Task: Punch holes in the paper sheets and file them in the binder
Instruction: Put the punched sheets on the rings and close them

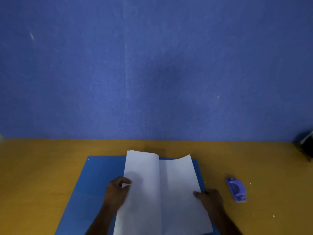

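Observation:
White paper sheets (pixel 162 189) lie on the open blue binder (pixel 94 180) on the wooden table. A fold or bend runs down the middle of the sheets, and their left half lifts. My left hand (pixel 116 192) pinches the left edge of the sheets between thumb and fingers. On the other side, my right hand (pixel 210 199) grips the right edge, thumb on top. A small blue hole punch (pixel 236 189) sits on the table to the right of the binder, apart from both hands.
The wooden table (pixel 42 167) meets a blue wall at the back. A dark object (pixel 306 146) stands at the far right edge. Small white paper bits (pixel 273 216) are scattered near the hole punch.

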The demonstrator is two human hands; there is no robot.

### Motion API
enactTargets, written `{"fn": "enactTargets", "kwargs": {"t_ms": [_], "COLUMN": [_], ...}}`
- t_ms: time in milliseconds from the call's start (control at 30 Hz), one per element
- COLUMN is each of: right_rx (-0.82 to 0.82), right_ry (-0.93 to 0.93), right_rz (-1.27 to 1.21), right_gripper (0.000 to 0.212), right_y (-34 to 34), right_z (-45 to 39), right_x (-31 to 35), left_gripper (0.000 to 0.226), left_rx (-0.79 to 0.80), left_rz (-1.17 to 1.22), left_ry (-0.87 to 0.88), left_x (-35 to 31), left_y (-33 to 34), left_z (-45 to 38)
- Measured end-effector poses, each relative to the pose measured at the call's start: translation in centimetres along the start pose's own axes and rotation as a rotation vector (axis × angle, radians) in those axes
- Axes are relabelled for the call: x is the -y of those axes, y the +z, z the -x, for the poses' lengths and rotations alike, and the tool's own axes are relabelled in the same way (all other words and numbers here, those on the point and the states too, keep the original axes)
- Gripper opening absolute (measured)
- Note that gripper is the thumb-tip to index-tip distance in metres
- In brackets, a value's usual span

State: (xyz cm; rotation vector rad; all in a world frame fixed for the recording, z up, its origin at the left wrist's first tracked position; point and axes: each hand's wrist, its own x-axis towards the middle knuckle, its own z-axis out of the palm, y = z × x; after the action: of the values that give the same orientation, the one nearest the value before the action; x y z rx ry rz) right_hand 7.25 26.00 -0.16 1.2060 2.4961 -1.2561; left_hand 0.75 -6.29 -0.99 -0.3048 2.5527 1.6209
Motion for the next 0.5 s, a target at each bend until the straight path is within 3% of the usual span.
{"fn": "enactTargets", "kwargs": {"t_ms": [200,333,500], "right_rx": [0.189,0.276,0.354], "right_ry": [-0.139,-0.249,-0.415], "right_rz": [-0.255,-0.392,-0.367], "right_gripper": [0.040,0.033,0.038], "right_y": [-0.4,0.8,3.5], "right_z": [1.7,4.2,6.8], "right_x": [3.2,5.8,8.4], "left_gripper": [0.030,0.013,0.041], "left_rx": [0.100,0.113,0.151], "left_rz": [0.090,0.243,0.280], "left_ry": [0.064,0.048,0.043], "left_x": [-2.8,-4.7,-6.8], "left_y": [1.9,3.4,4.1], "left_z": [0.7,1.6,2.8]}}
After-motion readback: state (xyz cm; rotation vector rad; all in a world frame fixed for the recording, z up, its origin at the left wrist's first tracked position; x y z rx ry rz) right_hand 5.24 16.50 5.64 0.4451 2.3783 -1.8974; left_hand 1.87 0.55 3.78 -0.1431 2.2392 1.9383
